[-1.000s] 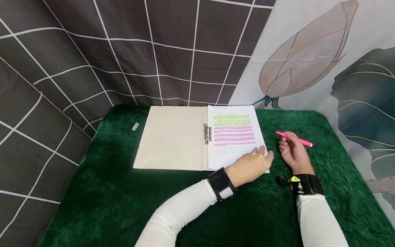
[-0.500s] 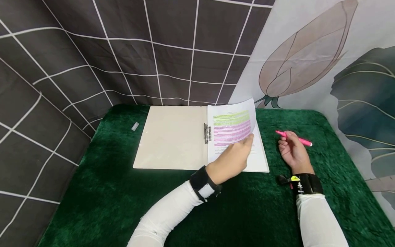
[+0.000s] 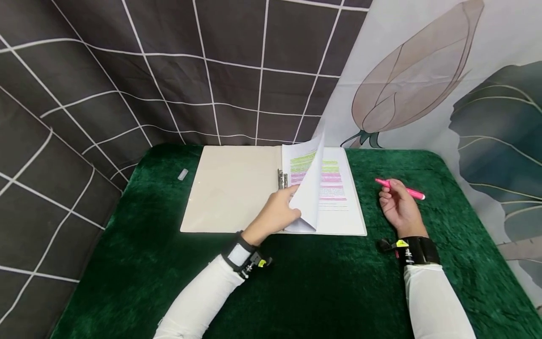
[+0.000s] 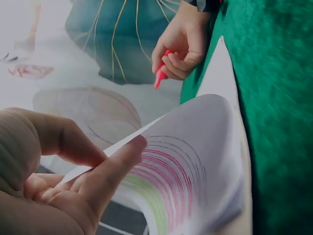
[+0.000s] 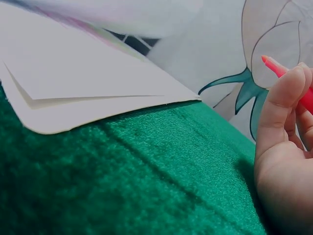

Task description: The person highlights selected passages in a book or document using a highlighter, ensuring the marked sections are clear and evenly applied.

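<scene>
Swung the lifted sheet [image 3: 310, 194] across toward nine o'clock since half a second ago, baring a second highlighted page [image 3: 332, 183] beneath; looks to be mid-turn, standing curled beside the metal clip [image 3: 281, 179] of the open folder [image 3: 228, 188]; next, seems to call for carrying on toward nine o'clock and laying flat on the bare half there, gently enough not to tear at the clip; pinching the free edge between thumb and fingers of the left hand [image 3: 275, 212], with a narrow grip; over at three o'clock, just off the folder, holding a pink highlighter [image 3: 415, 193] in the right hand [image 3: 399, 207], curled round the barrel, pointing its tip near ten o'clock, well off the paper; leaving a small clear piece [image 3: 182, 174] on the table [image 3: 322, 292], near ten o'clock, untouched.
</scene>
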A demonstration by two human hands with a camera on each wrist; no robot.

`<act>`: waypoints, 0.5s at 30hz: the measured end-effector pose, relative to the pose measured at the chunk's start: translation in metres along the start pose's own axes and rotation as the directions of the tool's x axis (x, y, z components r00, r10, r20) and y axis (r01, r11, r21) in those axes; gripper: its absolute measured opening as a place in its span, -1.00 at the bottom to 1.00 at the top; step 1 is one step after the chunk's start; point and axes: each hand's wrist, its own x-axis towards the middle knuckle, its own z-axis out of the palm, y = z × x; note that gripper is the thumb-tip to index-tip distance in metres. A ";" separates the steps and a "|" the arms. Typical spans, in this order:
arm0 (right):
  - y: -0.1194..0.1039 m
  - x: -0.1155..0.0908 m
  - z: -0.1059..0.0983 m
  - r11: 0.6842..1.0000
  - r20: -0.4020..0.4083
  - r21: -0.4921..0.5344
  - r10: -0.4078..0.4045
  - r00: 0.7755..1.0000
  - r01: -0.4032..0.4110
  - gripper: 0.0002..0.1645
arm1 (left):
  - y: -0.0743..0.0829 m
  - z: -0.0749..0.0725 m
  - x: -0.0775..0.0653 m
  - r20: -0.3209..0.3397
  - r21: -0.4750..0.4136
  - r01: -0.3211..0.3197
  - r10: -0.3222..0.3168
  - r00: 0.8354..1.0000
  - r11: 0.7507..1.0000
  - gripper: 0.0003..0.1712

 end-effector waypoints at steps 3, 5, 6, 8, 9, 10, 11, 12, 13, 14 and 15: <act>0.000 0.000 0.000 1.000 0.012 0.006 0.003 1.000 -0.003 -0.62 | -0.011 -0.007 -0.007 -0.011 -0.038 0.018 -0.019 1.000 0.999 -0.23; 0.000 0.000 0.000 1.000 0.012 0.006 0.004 1.000 -0.004 -0.62 | -0.017 -0.012 -0.013 -0.019 -0.062 0.022 -0.023 1.000 0.998 -0.26; 0.000 0.000 0.000 1.000 0.010 0.002 0.004 1.000 -0.004 -0.63 | -0.021 -0.014 -0.015 -0.025 -0.075 0.023 -0.025 0.999 0.997 -0.27; 0.000 0.000 0.000 1.000 0.001 -0.005 0.000 1.000 0.000 -0.65 | -0.026 -0.018 -0.021 -0.043 -0.093 0.022 -0.026 0.999 0.995 -0.30; 0.000 0.000 0.001 1.000 -0.005 -0.008 -0.003 1.000 0.003 -0.66 | -0.029 -0.020 -0.023 -0.051 -0.097 0.023 -0.028 0.998 0.995 -0.31; 0.000 0.000 0.001 1.000 -0.011 -0.017 -0.006 1.000 0.006 -0.67 | -0.031 -0.022 -0.025 -0.058 -0.104 0.024 -0.030 0.998 0.994 -0.33; 0.000 0.000 0.001 1.000 -0.013 -0.017 -0.007 1.000 0.007 -0.67 | -0.034 -0.024 -0.027 -0.067 -0.106 0.028 -0.035 0.997 0.994 -0.34; 0.000 0.000 0.001 1.000 -0.013 -0.015 -0.008 1.000 0.007 -0.67 | -0.036 -0.026 -0.029 -0.074 -0.104 0.032 -0.040 0.996 0.994 -0.35; 0.000 -0.001 0.001 1.000 -0.011 -0.013 -0.008 1.000 0.008 -0.66 | -0.038 -0.027 -0.031 -0.081 -0.100 0.038 -0.046 0.996 0.994 -0.35; 0.000 -0.001 0.001 1.000 -0.008 -0.012 -0.008 1.000 0.008 -0.65 | -0.040 -0.029 -0.033 -0.087 -0.099 0.045 -0.054 0.995 0.994 -0.36; 0.000 -0.001 0.001 1.000 -0.002 -0.010 -0.007 1.000 0.007 -0.63 | -0.042 -0.031 -0.035 -0.093 -0.098 0.056 -0.065 0.994 0.994 -0.37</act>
